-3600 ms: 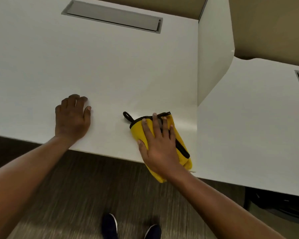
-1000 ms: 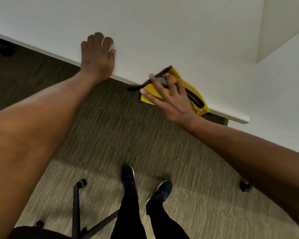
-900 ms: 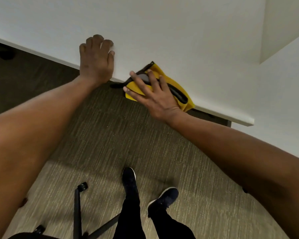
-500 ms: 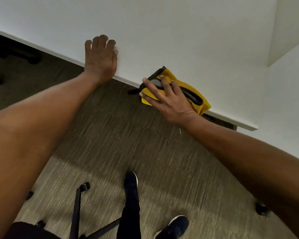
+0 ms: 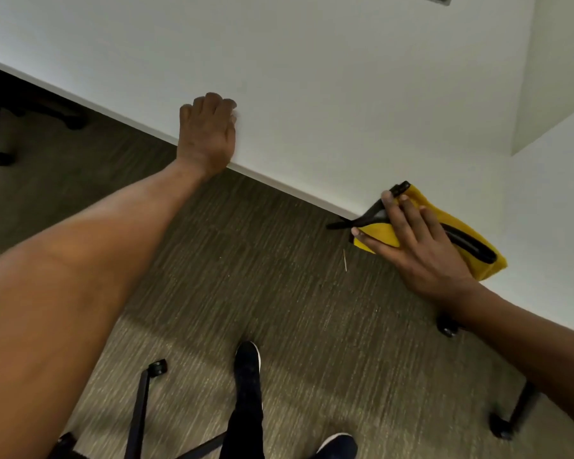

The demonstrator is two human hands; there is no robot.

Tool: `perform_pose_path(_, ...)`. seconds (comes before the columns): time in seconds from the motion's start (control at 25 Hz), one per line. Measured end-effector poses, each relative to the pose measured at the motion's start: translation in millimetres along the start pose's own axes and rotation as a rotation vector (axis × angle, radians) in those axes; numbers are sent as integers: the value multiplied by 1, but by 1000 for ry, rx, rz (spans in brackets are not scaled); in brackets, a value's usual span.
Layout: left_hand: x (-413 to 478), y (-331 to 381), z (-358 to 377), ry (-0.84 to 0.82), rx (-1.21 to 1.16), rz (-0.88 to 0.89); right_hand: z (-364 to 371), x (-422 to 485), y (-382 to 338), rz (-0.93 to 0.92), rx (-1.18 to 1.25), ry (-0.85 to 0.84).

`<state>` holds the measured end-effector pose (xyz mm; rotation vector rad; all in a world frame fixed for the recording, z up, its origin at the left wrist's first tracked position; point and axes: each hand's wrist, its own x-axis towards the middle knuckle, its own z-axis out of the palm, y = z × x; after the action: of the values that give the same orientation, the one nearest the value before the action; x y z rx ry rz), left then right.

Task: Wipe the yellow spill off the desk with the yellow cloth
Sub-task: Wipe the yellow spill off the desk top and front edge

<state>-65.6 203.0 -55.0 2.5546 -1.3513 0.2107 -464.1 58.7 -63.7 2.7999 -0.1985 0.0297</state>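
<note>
The yellow cloth point(image 5: 458, 223), folded and edged in black with a black loop, lies over the front edge of the white desk point(image 5: 312, 77) near its right corner, partly hanging past the edge. My right hand point(image 5: 418, 250) presses flat on the cloth, fingers spread across it. My left hand point(image 5: 207, 134) rests palm down on the desk's front edge further left, holding nothing. No yellow spill shows on the desk surface.
A white divider panel point(image 5: 557, 61) rises at the desk's right, with a second white desk point(image 5: 550, 226) beyond it. Below are carpet, my dark shoes point(image 5: 247, 362), a black chair base point(image 5: 143, 402) and desk casters point(image 5: 446, 327).
My right hand has slid the cloth to the right along the desk's front edge, away from my left hand. The left hand stays planted on the edge.
</note>
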Motion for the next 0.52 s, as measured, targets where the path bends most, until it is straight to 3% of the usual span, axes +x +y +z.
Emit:
perform_pose_path(0.36,5,-13,16,99,-64,3,-13,182,-90,-56,26,20)
perform_pose_path(0.52,3,-14,14,99,-40,-1,-19,201,-102,-43,88,27)
